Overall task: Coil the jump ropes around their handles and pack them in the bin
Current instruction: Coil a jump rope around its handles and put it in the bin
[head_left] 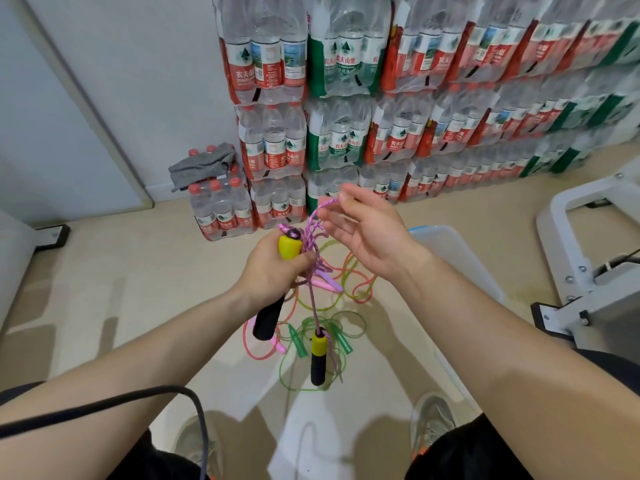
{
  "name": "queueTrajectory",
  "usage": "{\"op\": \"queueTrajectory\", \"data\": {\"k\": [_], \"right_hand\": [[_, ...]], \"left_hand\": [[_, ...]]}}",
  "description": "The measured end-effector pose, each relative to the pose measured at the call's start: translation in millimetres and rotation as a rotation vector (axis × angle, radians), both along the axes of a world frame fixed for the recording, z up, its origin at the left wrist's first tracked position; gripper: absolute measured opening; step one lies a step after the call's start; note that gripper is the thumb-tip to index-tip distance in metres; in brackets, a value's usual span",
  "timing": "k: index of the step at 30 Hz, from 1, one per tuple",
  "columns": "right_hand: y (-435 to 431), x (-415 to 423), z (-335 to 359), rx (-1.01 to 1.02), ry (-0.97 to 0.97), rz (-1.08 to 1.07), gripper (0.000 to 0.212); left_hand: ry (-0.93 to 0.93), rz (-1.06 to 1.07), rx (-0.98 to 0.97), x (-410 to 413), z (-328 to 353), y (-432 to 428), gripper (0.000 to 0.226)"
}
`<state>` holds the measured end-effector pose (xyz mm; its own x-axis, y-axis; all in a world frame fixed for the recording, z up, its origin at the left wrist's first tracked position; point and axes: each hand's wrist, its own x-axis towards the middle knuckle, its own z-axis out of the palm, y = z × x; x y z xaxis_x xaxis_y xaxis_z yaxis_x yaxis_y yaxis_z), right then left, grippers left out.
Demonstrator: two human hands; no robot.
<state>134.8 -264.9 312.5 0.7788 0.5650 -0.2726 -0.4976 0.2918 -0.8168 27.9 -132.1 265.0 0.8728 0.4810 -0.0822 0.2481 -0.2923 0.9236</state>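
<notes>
Left hand (273, 268): closed in a full grip around the upper part of a yellow-and-black handle (268, 318). The yellow cap points up and the black foam end angles down toward the floor.

Pink braided rope (313, 216): bunched in several turns at the top of the held handle. One loop rises to the fingertips of the right hand (367, 230). That hand is spread, palm facing left, fingers relaxed. The loop meets the fingertips, but whether any finger hooks it cannot be told.

Second yellow-and-black handle (318, 355): hangs upright below the left hand on a strand of the same rope, clear of both hands.

Floor (121, 278): a pink plastic jump rope (258, 351) and a green plastic jump rope (294, 379) lie uncoiled and tangled together beneath the hands.

Bin (450, 251): translucent with a blue edge, standing on the floor to the right, partly hidden behind the right forearm. Its contents cannot be seen.

Surroundings: shrink-wrapped packs of water bottles (398, 98) are stacked against the wall, a grey cloth (204, 164) lies on one low pack, and a black cable (138, 396) crosses the lower left.
</notes>
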Motion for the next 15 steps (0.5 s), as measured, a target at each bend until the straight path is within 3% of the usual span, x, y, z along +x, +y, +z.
{"op": "queueTrajectory", "data": {"k": [2,5,7,10,14,15], "right_hand": [[-3,3,-3,-0.140,-0.065,0.003,0.041],[-4,2,-22,-0.531,-0.266,-0.019,0.029],[-3,-5,-44,-0.700,-0.311,-0.035,0.019],[-5,-19,-77,-0.883,-0.431,0.099,0.012],[-5,-29,-103,-0.957,-0.529,0.501,0.050],[-4,-31,-102,-0.958,-0.546,0.563,0.051]], "left_hand": [[-0.019,0.048,-0.091,1,10,-1,0.013],[-0.053,0.094,-0.219,2,25,0,0.003],[-0.075,0.119,-0.310,3,32,1,0.008],[-0.090,0.175,-0.423,5,40,3,0.009],[-0.119,0.195,-0.533,5,47,3,0.009],[-0.125,0.198,-0.559,4,49,3,0.008]]}}
